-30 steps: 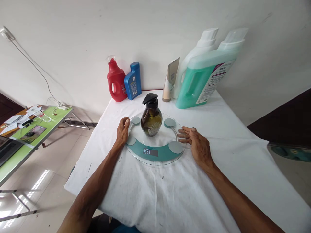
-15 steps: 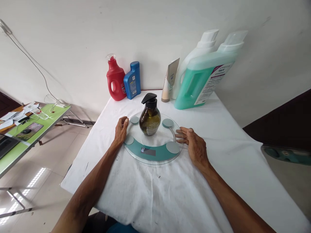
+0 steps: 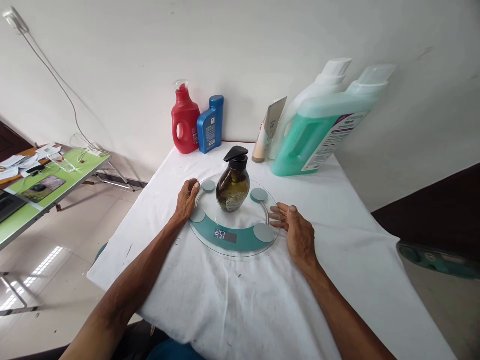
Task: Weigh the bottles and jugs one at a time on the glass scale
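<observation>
A brown pump bottle [image 3: 233, 186] with a black pump head stands upright in the middle of a round glass scale [image 3: 233, 246] with a teal band and a lit display. My left hand [image 3: 186, 200] rests at the scale's left rim, fingers curled against the edge. Flat on the white cloth, my right hand [image 3: 295, 230] touches the scale's right rim with its fingertips. Neither hand holds anything or touches the bottle.
Along the wall stand a red jug [image 3: 185, 121], a blue bottle [image 3: 210, 124], a beige tube [image 3: 268, 129], a white jug [image 3: 309, 96] and a large green detergent jug [image 3: 325, 128]. The white-clothed table [image 3: 243, 300] drops off at left; a green side table [image 3: 45, 187] stands beyond.
Both hands stay at the scale's rim. The camera view has shifted slightly, and the scale's display shows digits again after looking blank.
</observation>
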Available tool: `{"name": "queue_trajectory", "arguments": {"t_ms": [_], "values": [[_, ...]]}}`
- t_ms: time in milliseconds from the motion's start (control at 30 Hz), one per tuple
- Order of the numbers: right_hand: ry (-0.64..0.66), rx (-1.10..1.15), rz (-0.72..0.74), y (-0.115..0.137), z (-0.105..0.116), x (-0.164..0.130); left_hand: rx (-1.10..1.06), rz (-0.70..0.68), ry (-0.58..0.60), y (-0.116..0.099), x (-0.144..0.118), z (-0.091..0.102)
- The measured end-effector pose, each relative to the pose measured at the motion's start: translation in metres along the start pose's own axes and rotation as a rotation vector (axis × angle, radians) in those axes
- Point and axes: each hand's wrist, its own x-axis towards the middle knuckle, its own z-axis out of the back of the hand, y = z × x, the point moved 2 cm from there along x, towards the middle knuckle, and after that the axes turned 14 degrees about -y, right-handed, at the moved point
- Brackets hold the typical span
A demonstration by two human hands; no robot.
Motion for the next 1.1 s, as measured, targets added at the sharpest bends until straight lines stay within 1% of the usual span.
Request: {"name": "queue_trajectory", "arguments": {"t_ms": [167, 267, 333, 400, 467, 533, 600, 700, 833, 900, 1000, 1100], "values": [[0.003, -0.004, -0.001, -0.001, 0.0, 0.001, -0.001, 0.013, -0.01, -0.001, 0.0, -0.001], [0.001, 0.001, 0.003, -0.004, 0.0, 0.003, 0.0, -0.013, -0.034, -0.007, -0.002, 0.002], [0.002, 0.009, 0.012, -0.006, 0.0, 0.005, -0.012, -0.067, -0.055, -0.018, -0.006, 0.006], [-0.011, 0.014, 0.032, -0.005, 0.001, 0.006, -0.061, -0.151, -0.058, -0.032, -0.013, 0.01], [-0.031, 0.032, 0.034, -0.003, 0.002, 0.006, -0.136, -0.245, -0.01, -0.049, -0.021, 0.01], [-0.033, 0.043, 0.036, 0.001, 0.003, 0.005, -0.161, -0.271, 0.059, -0.062, -0.029, 0.006], [-0.016, 0.042, 0.041, 0.005, 0.004, 0.003, -0.127, -0.243, 0.088, -0.073, -0.034, -0.003], [0.006, 0.032, 0.047, 0.008, 0.005, 0.001, -0.053, -0.203, 0.093, -0.085, -0.033, -0.021], [0.006, 0.031, 0.028, 0.01, 0.007, 0.0, 0.033, -0.182, 0.102, -0.094, -0.027, -0.039], [0.011, 0.033, 0.03, 0.012, 0.008, 0.0, 0.07, -0.149, 0.101, -0.095, -0.025, -0.043], [0.01, 0.044, 0.034, 0.018, 0.008, 0.0, 0.097, -0.101, 0.091, -0.098, -0.025, -0.045], [0.012, 0.062, 0.029, 0.02, 0.009, 0.0, 0.087, -0.06, 0.069, -0.106, -0.02, -0.045]]}}
